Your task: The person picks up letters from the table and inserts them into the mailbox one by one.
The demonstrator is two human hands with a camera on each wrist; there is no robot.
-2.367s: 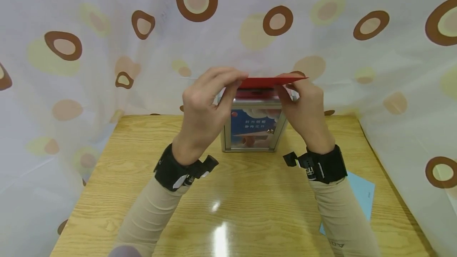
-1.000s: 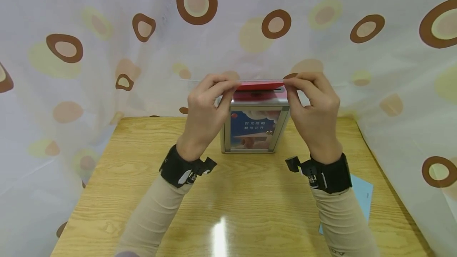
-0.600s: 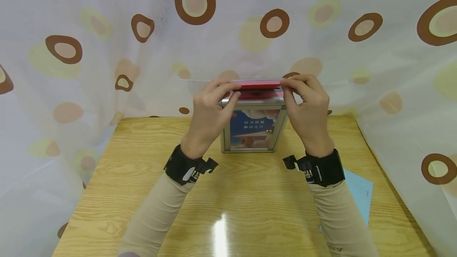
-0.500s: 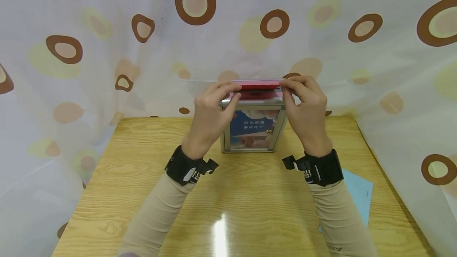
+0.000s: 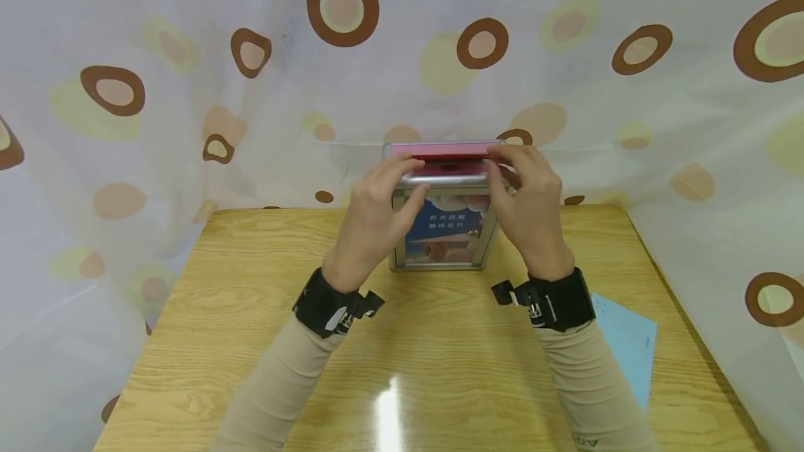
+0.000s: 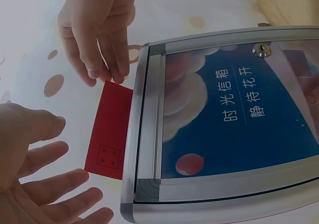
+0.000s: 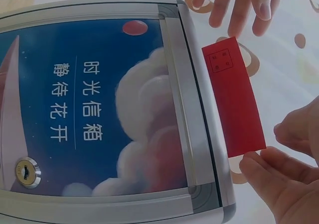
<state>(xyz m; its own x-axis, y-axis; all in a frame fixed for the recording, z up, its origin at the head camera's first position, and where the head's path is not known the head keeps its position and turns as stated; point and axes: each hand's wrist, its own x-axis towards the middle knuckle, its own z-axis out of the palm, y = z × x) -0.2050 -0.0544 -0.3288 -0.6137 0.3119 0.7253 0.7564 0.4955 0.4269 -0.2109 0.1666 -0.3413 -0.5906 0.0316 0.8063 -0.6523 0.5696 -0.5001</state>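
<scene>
A red envelope (image 7: 237, 104) stands part way in the top slot of a metal-framed letter box (image 5: 446, 229), its upper part showing above the lid. My left hand (image 5: 377, 215) is at the box's left. Its fingers are spread, a fingertip at the envelope's upper corner and the thumb apart from it. At the other end, fingertips of my right hand (image 5: 530, 208) touch the envelope's upper corner. The right thumb stays clear of the paper in the right wrist view.
A light blue paper or envelope (image 5: 631, 344) lies on the wooden table (image 5: 427, 340) beside my right forearm. Behind the box hangs a white curtain (image 5: 402, 89) with brown ring patterns. The box's front has a keyhole lock (image 7: 28, 172).
The red envelope has gone from above the box down into the slot. Both hands have come lower and closer together, and the thumbs now stand apart from the envelope.
</scene>
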